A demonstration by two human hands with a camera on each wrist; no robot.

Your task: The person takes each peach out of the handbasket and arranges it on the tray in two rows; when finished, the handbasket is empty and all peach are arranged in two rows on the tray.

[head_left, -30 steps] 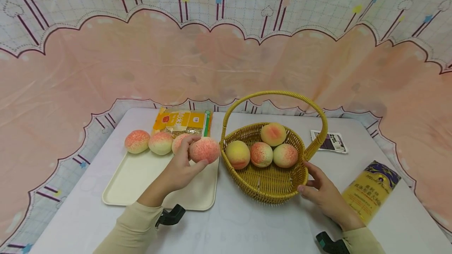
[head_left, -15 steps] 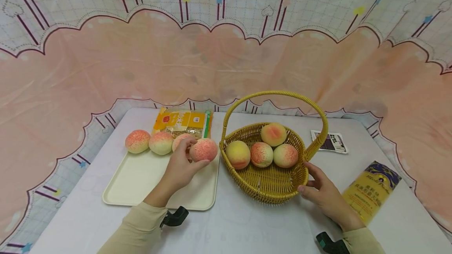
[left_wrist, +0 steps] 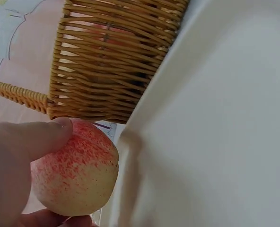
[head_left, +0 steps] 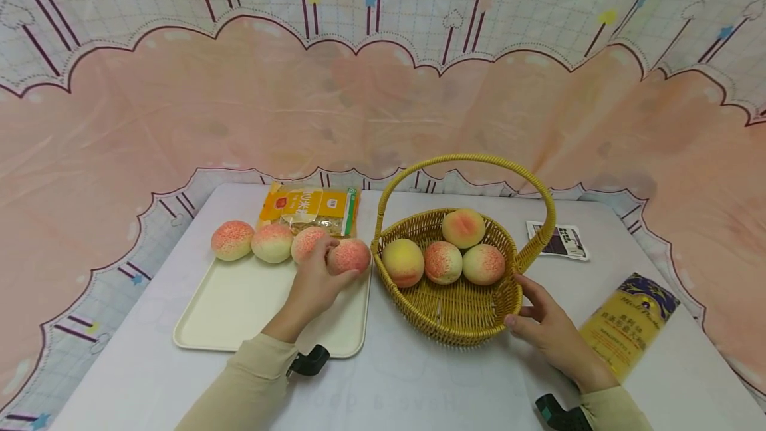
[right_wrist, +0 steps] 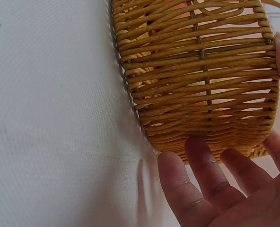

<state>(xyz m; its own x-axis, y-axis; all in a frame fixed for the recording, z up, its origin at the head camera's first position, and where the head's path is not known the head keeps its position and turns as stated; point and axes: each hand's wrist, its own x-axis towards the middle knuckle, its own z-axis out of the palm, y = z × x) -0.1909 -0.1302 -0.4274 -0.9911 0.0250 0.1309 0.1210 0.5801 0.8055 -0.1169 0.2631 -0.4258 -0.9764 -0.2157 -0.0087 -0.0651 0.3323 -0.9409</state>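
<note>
My left hand (head_left: 314, 285) holds a red-speckled peach (head_left: 350, 257) between thumb and fingers, at the far right corner of the cream tray (head_left: 251, 304). In the left wrist view the thumb lies across the upper side of that peach (left_wrist: 78, 175), close beside the basket wall (left_wrist: 111, 56). The yellow wicker basket (head_left: 443, 324) has a tall hoop handle and several peaches inside, among them a yellowish one (head_left: 403, 263). My right hand (head_left: 550, 331) grips the basket's right rim; in the right wrist view its fingers (right_wrist: 204, 163) touch the woven side, thumb at the rim.
Another peach (head_left: 308, 243) is partly hidden by the left hand, in a row with a pale one (head_left: 272, 243) and a red one (head_left: 232, 241). Behind lies an orange food bag (head_left: 311, 205). Right of the basket are a small packet (head_left: 559, 240) and a yellow pouch (head_left: 628, 324).
The left hand has shifted slightly right, and the peach in it sits a little lower. The row's third peach shows more behind the hand. Basket and right hand stay put.
</note>
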